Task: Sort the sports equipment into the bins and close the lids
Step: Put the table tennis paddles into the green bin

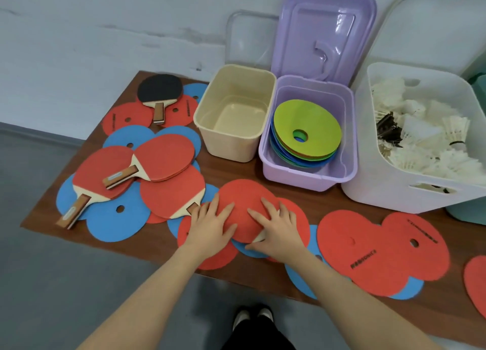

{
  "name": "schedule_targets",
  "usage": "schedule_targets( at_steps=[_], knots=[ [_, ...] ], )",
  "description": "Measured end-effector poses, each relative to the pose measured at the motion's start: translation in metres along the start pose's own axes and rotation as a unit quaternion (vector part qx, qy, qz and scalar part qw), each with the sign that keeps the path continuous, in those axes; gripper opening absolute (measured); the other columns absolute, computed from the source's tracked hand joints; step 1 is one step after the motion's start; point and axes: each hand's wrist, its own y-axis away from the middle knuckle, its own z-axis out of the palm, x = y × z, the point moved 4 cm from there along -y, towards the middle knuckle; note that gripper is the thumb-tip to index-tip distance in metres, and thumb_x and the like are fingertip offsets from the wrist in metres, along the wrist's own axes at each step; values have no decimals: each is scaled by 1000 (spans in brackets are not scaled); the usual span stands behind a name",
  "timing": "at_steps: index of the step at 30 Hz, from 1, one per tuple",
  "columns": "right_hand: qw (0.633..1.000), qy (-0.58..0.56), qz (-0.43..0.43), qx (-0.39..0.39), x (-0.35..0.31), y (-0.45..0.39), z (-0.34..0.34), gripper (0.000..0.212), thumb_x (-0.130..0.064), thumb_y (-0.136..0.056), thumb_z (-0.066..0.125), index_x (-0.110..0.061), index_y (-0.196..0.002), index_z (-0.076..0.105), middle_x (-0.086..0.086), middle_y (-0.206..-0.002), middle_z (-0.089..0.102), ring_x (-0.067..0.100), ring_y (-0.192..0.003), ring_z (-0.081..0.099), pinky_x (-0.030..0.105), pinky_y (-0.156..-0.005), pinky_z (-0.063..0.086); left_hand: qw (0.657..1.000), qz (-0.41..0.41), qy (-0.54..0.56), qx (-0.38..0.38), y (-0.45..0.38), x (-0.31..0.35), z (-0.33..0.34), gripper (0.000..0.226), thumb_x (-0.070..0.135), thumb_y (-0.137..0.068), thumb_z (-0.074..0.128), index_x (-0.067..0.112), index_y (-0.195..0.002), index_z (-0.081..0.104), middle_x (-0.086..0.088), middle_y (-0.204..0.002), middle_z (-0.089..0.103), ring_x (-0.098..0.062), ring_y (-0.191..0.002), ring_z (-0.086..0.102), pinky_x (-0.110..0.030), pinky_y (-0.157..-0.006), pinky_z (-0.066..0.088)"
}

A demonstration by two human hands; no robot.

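1. Head view, the grip: the left hand and the right hand both lie flat with fingers spread on a red paddle at the near edge of the bench. Neither hand curls round anything. A pale sliver of the paddle's handle shows under the right palm; whether the thumb hooks it I cannot tell.

2. Head view, the bins: taking the cream bin as landmark, the held paddle lies in front of it. The cream bin stands open and holds nothing. Touching its right side is the purple bin, lid tipped up behind it, with a stack of flat discs inside. Right of that sits the white bin, full of shuttlecocks.

3. Head view, what is left: left of the cream bin lie 3 more red paddles in an overlapping pile and 1 black paddle further back. Loose red and blue discs cover the bench on both sides of the hands.

4. Step in hand, as I judge it: picking up the paddle; sorting is well short of done.

5. Next move, I judge: close the fingers on the blade or handle, lift it off the discs beneath, and carry it forward to the cream bin.
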Motion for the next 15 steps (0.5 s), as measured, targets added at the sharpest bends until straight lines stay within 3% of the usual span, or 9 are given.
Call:
schedule_targets(
  at_steps=[3,6,11,15],
  knots=[
    [999,-15,-4,29,5,5,-6,80,-60,-61,73,-39,-133,46,6,-150,32,51,-129,29,57,-102,25,999,19,25,-13,-3,9,-1,76,63,-78,13,30,-144,31,-3,-155,16,-33,-136,25,-45,-109,18],
    [997,-21,2,73,9,9,-12,78,-64,-55,72,-39,-126,53,8,-141,44,51,-119,42,58,-93,36,998,41,48,21,-3,19,-11,74,61,-79,15,28,-140,39,0,-153,24,-37,-134,26,-48,-106,20],
    [994,-37,-8,99,-3,3,-19,77,-71,-56,60,-41,-126,52,6,-140,45,48,-120,43,56,-90,39,995,49,50,65,4,8,-27,60,53,-84,29,25,-131,53,-4,-145,40,-42,-126,39,-53,-99,32],
    [993,-35,-12,109,-27,-12,-23,78,-78,-57,50,-41,-127,53,4,-141,44,45,-122,41,53,-90,39,993,44,56,93,5,-22,-47,61,54,-86,26,23,-133,51,-4,-146,39,-35,-132,35,-47,-103,27]
  ],
)
